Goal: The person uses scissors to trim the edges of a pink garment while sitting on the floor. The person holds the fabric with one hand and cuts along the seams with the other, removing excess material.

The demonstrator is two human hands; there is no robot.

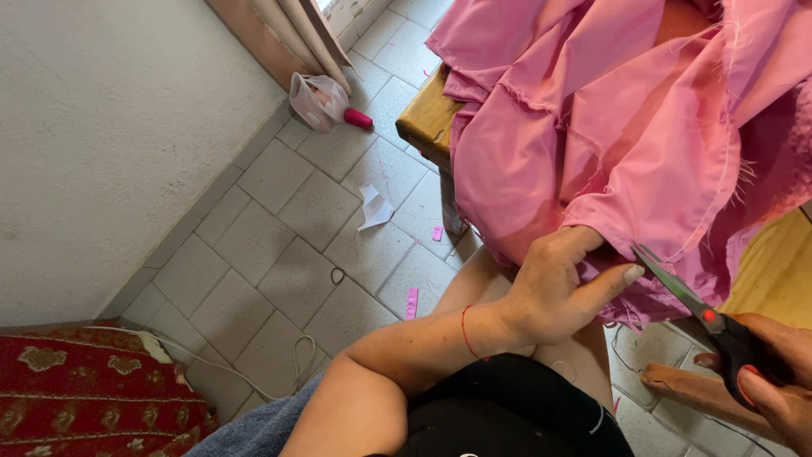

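A large piece of pink fabric (592,110) with frayed edges is draped over a wooden table (427,118) and hangs down its front. My left hand (558,288) grips the lower edge of the fabric, thumb stretched toward the blades. My right hand (778,381), at the right edge of the view, holds black-handled scissors (689,300). The blade tips touch the fabric's hem just right of my left thumb. A thin red string circles my left wrist.
Grey floor tiles (296,211) carry pink scraps (412,302), a folded white paper (373,207), a small ring and a white cord. A plastic bag (317,100) with a pink spool lies by the curtain. A red patterned cushion (85,398) sits lower left, under the white wall.
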